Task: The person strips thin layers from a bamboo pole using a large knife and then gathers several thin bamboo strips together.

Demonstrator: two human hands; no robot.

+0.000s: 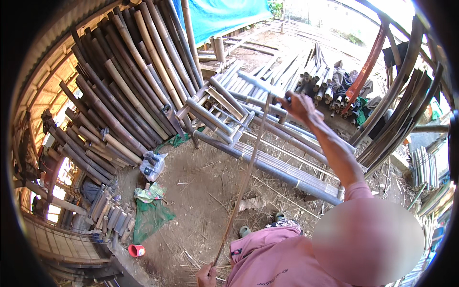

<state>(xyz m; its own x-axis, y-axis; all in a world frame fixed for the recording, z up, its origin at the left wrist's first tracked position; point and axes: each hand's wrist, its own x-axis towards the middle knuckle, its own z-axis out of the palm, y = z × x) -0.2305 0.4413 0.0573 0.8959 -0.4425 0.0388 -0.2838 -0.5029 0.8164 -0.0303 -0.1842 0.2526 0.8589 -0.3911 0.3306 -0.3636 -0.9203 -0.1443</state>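
Note:
My left hand [206,276], at the lower edge, is closed around the near end of a long, thin bamboo strip [243,184]. The strip slants up and away over the dirt floor. Its far end comes close to my right hand [300,106], on my outstretched arm. That hand is closed on a dark-handled tool [288,98]; its working end is too small to make out, and I cannot tell whether it touches the strip. Beyond and below the strip stands a bamboo bench [287,176] with a slatted seat and round poles.
Thick bamboo poles [129,91] lean in a dense stack at left. Cut bamboo [315,79] is piled beyond the bench. Dark strips [397,119] stand at right. A red bucket [136,250], green netting [149,221] and a plastic bag [152,165] lie on the floor. A blue tarp [220,19] hangs behind.

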